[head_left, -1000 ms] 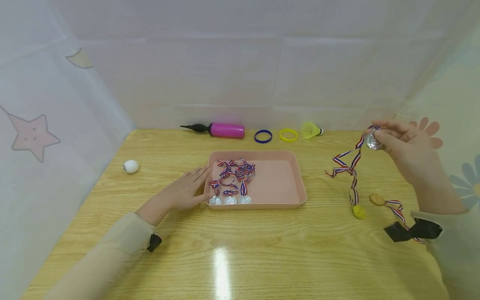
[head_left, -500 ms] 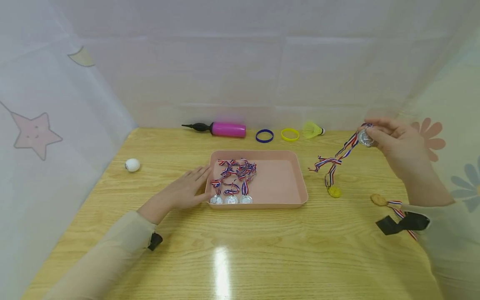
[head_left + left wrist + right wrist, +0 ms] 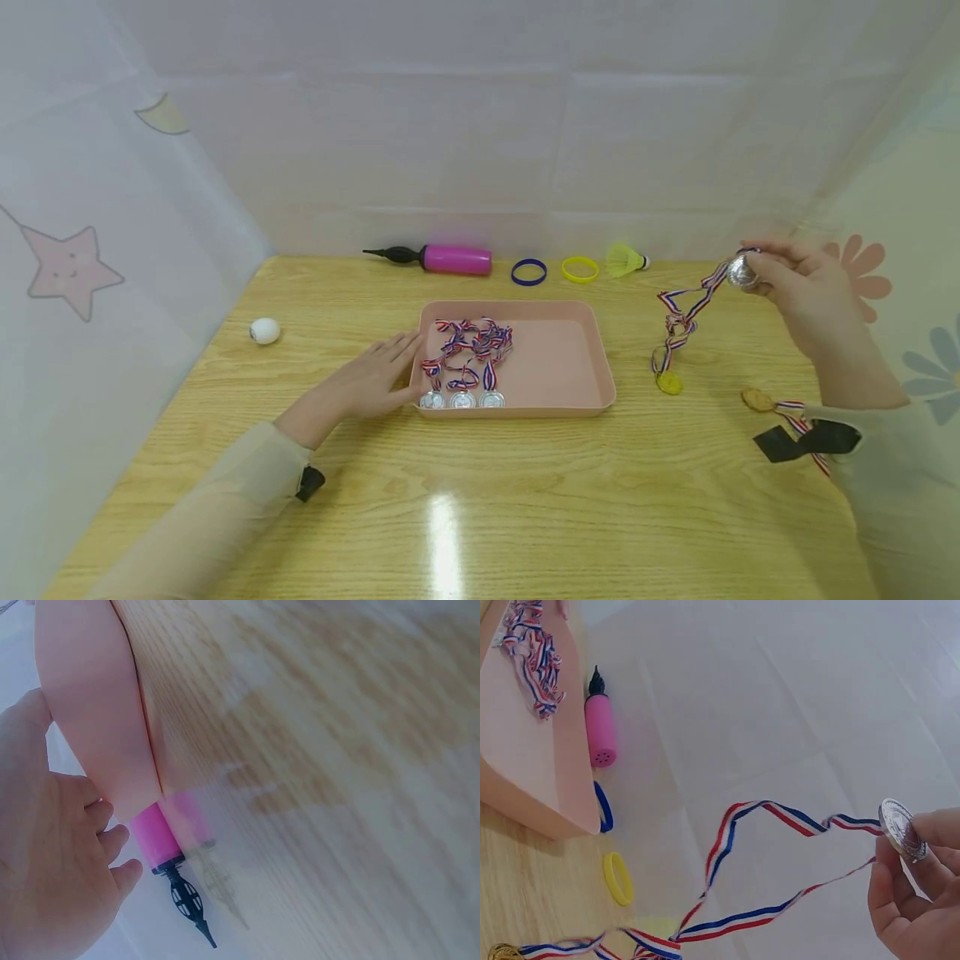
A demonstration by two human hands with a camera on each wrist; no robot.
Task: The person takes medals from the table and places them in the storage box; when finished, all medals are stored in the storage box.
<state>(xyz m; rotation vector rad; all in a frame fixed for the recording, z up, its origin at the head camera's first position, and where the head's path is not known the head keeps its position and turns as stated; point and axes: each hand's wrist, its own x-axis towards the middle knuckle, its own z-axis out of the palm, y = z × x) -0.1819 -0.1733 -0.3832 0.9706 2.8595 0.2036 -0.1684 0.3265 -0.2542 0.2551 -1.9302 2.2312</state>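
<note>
My right hand (image 3: 802, 287) pinches a silver medal (image 3: 742, 271) between thumb and fingers, raised over the right side of the table. Its red, white and blue ribbon (image 3: 735, 922) hangs down, tangled with the ribbon of a gold medal (image 3: 670, 382) dangling at the lower end. My left hand (image 3: 367, 379) rests with straight fingers along the left wall of a pink tray (image 3: 558, 367); the left wrist view shows the fingers against its outside. Inside the tray, three silver medals (image 3: 462, 400) line the near wall, their bunched ribbons (image 3: 480, 340) behind them.
Another gold medal (image 3: 757, 400) lies at the right, its ribbon partly under my right sleeve. Along the back stand a pink hand pump (image 3: 456, 259), a blue wristband (image 3: 528, 272), a yellow wristband (image 3: 580, 269) and a yellow shuttlecock (image 3: 625, 261). A white ball (image 3: 264, 331) sits far left.
My right hand has moved slightly left and then a little back right, with the silver medal. The hanging gold medal has swung left and up. The left hand stays at the tray.
</note>
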